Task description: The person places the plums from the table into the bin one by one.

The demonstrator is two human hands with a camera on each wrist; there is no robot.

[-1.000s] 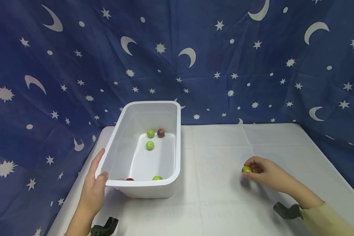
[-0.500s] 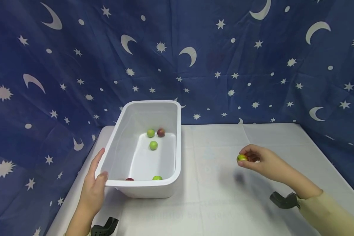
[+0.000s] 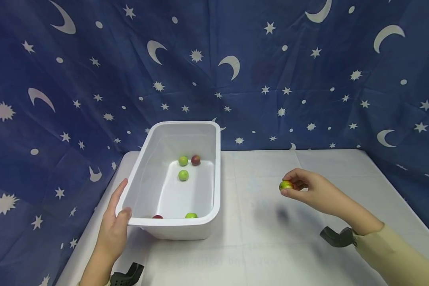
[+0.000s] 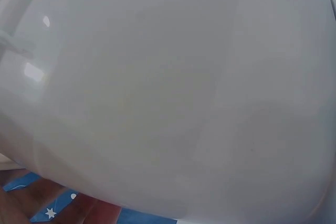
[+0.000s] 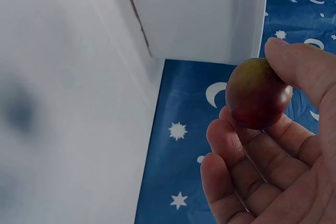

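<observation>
In the head view, my right hand (image 3: 316, 191) pinches a small yellow-green and red plum (image 3: 285, 185) above the table, right of a white plastic tub. The right wrist view shows this plum (image 5: 257, 94) between thumb and fingers, its lower side dark red. My left hand (image 3: 113, 230) grips the near left corner of the tub (image 3: 171, 222), thumb over the rim. Inside the tub lie green fruits (image 3: 183, 175) and dark red ones (image 3: 195, 160); two by the near wall are partly hidden by the rim. The tub's wall (image 4: 168, 87) fills most of the left wrist view.
A white cloth covers the table (image 3: 257, 230). Behind it and along the sides hangs a blue curtain (image 3: 250, 131) with moons and stars. The tub's far end stands near the back edge.
My right hand has lifted the plum off the table and carried it left and farther back. One green fruit in the tub rolled slightly right, then partly back. The left hand keeps its grip.
</observation>
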